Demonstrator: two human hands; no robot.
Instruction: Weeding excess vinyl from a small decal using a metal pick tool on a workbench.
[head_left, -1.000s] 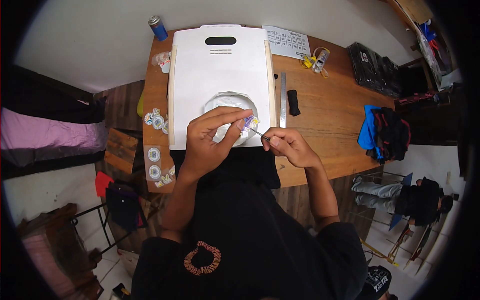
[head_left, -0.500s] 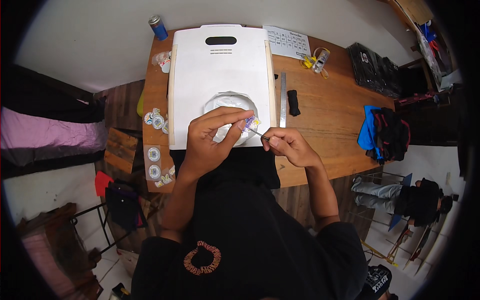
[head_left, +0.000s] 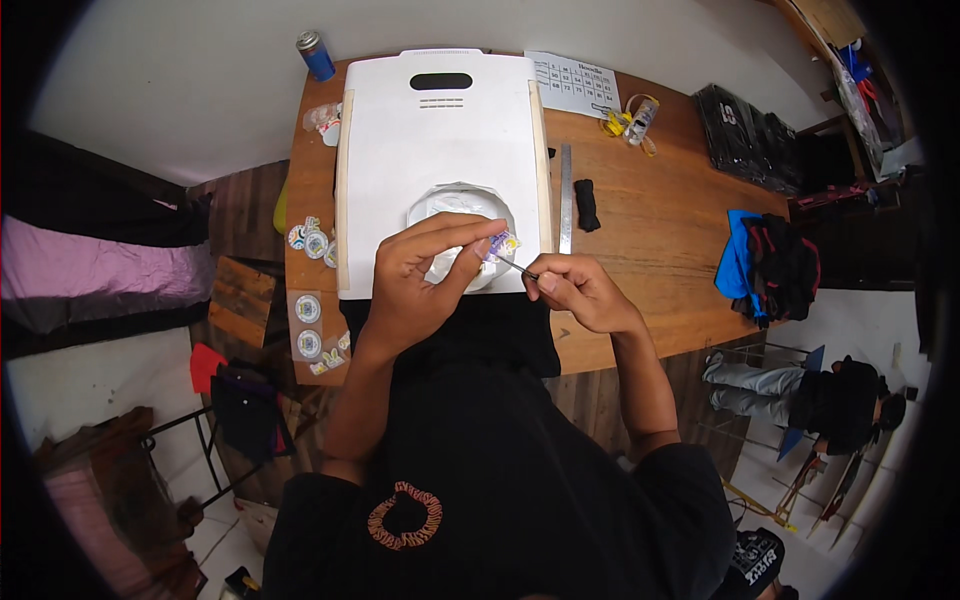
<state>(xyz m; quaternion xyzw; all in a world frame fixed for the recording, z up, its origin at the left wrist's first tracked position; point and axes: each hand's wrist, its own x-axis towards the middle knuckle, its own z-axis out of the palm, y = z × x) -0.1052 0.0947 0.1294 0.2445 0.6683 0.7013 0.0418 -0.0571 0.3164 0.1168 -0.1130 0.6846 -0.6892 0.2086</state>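
My left hand (head_left: 425,275) pinches a small purple, white and yellow cut-out, like a sticker (head_left: 508,243), between thumb and fingertips. From the right, my right hand (head_left: 585,292) grips a thin dark tool with a fine tip (head_left: 516,268); whether it is a pick or tweezers I cannot tell. Its tip touches or nearly touches the lower edge of the sticker. Both hands are above a round white dish (head_left: 416,213), partly hidden by my left hand. The dish is at the near end of a white panel (head_left: 440,140) with a dark slot.
Round stickers (head_left: 307,308) lie along the left of the wooden table (head_left: 660,200). A steel ruler (head_left: 566,200) and black cloth roll (head_left: 587,205) are right of the panel. Farther off are a blue can (head_left: 316,56), folded clothes (head_left: 765,265) and another person (head_left: 845,405).
My hands stay almost still, with the tool tip at the sticker. The other person at the right has shifted slightly.
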